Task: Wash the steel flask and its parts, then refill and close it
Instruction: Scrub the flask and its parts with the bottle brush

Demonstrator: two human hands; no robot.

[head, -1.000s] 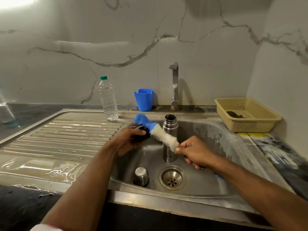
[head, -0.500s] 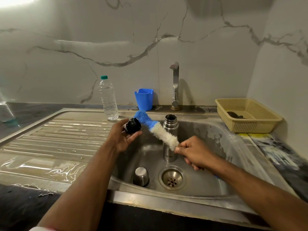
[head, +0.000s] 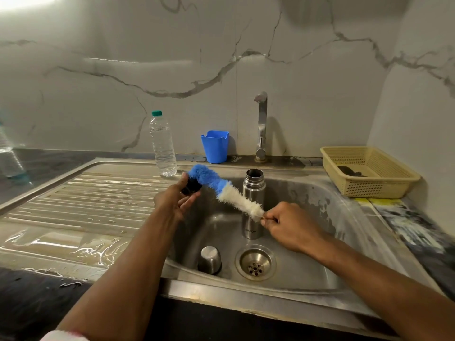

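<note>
The steel flask [head: 253, 203] stands upright and uncapped in the sink basin [head: 307, 254], behind the drain. Its steel cup lid [head: 209, 260] sits upside down on the basin floor, left of the drain. My left hand [head: 176, 196] holds the black inner stopper [head: 190, 187] above the basin's left edge. My right hand [head: 291, 226] grips the handle of a blue and white bottle brush [head: 225, 190]. The brush's blue tip lies against the stopper.
A tap [head: 261, 124] rises behind the basin, with a blue plastic cup [head: 215, 146] and a clear water bottle [head: 162, 145] to its left. A wet ribbed drainboard [head: 81, 205] lies on the left. A yellow basket [head: 369, 171] sits at the right.
My left hand has lifted the stopper slightly and turned it, and the brush tip has slid across it. The flask and cup lid have stayed put.
</note>
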